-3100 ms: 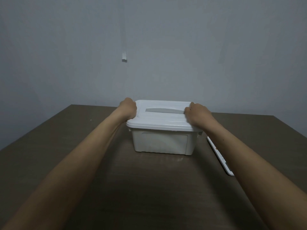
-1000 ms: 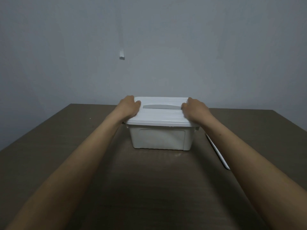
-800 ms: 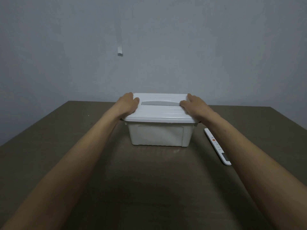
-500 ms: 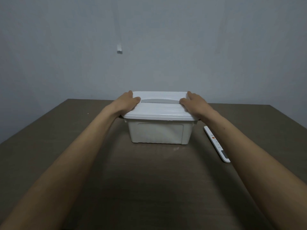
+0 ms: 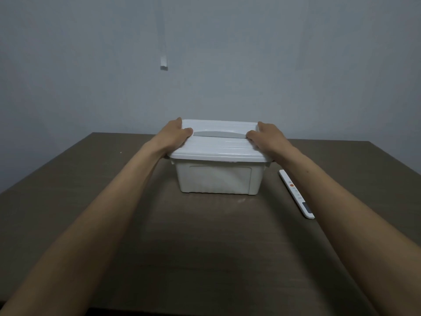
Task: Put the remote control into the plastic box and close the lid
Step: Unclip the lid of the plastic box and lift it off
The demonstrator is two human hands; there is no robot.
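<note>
Head view. A white plastic box (image 5: 217,179) stands on a brown counter (image 5: 205,247), nearer the far edge than the near one and roughly midway between the left and right edges. Its white lid (image 5: 219,145) sits on top of it, with a grey handle strip (image 5: 219,134) lying across the lid's middle. The left hand (image 5: 174,136) rests on the left end of the lid, fingers spread flat over the top and thumb pointing at the left tip of the handle strip. The right hand (image 5: 267,137) rests likewise on the right end, its thumb at the right tip of the strip. Neither grip encloses anything: both are wide and flat, pressed against the lid surface; whether the fingertips curl over the far rim cannot be told. The white remote control (image 5: 296,194) lies flat on the counter just beside the box's right wall, outside the box, running from near the box towards the near right. It lies below the right forearm (image 5: 341,201) and is apart from both hands. A grey wall (image 5: 273,65) rises behind the counter's far edge.
</note>
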